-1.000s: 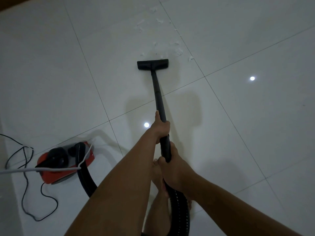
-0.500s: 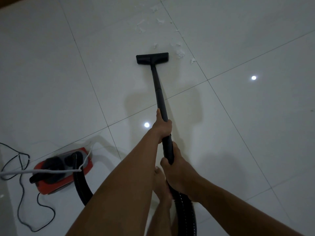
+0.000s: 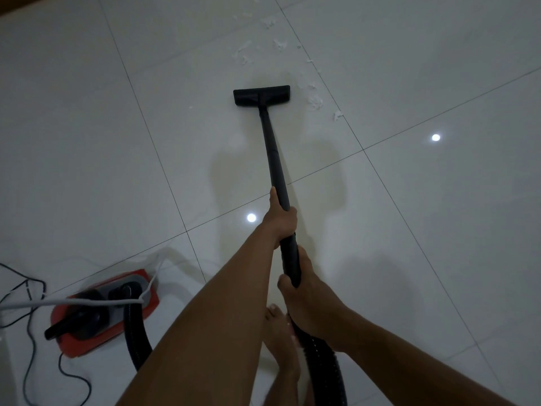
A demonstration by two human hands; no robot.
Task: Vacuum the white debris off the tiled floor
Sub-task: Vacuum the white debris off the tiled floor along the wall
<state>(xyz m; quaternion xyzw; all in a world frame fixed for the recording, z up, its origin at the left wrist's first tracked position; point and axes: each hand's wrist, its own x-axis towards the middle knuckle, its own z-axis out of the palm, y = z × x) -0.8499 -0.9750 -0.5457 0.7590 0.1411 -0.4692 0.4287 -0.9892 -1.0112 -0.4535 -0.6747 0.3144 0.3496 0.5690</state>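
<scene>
Both hands wrap the black wand (image 3: 275,171): the left hand (image 3: 281,219) is curled tight around it higher up, thumb lying along the tube, and the right hand (image 3: 304,291) is clenched around it lower down, where the ribbed hose (image 3: 322,356) begins. The nozzle (image 3: 261,95) lies flat on the floor (image 3: 87,142) at about 12 o'clock from the hands.

White debris (image 3: 315,101) sits just beside the nozzle at its 3 o'clock, with one scrap (image 3: 337,115) lying towards 4 o'clock by the grout line. More flakes (image 3: 279,45) are scattered well beyond the nozzle, between 12 and 1 o'clock, up to the top edge of the view. None of it appears to be under the nozzle now.

The main risk, as I judge it, is a straight push towards 12 o'clock: the nozzle would pass to the left of the near clump and leave it behind, or its end could nudge light flakes sideways rather than draw them in. The wand needs to swing towards 1 or 2 o'clock first.

A second risk lies behind. The red vacuum (image 3: 102,312) sits at 8 o'clock from the hands, with a white cord (image 3: 73,302) lying across it and a black cable (image 3: 29,361) looping on the floor. Reaching for the far flakes could pull the hose taut and drag or tip the vacuum. A bare foot (image 3: 278,347) stands close to the hose, so a step could catch it.
</scene>
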